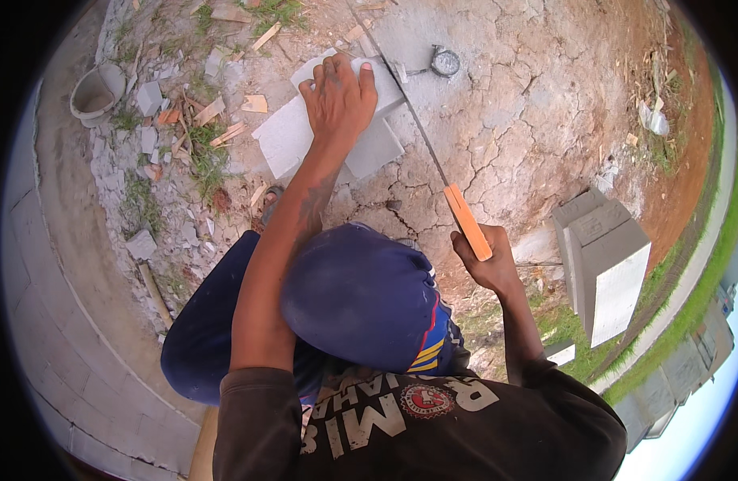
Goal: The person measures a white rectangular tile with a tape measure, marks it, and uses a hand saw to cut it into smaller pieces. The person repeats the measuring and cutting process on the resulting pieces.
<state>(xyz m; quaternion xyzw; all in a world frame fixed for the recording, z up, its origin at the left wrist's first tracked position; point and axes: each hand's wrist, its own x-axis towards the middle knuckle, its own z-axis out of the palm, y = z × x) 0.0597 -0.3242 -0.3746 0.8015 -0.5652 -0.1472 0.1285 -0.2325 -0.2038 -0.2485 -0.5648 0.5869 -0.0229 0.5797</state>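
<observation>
The right hand [491,258] grasps the handle of a saw [423,132], fingers closed around its orange grip. The blade runs beside the right edge of a pale block [389,90] on the bare ground [537,120]; contact cannot be confirmed. The left hand [338,100] lies unclenched on the block's top. A tape measure [445,62] sits beyond the blade; larger blocks [605,256] stand near the ground's right edge.

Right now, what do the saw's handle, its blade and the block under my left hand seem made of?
Handle: maybe plastic or painted wood, by its even orange finish. Blade: probably metal, being thin, straight and dark. Block: likely aerated concrete, matte, chalky, pale grey.
</observation>
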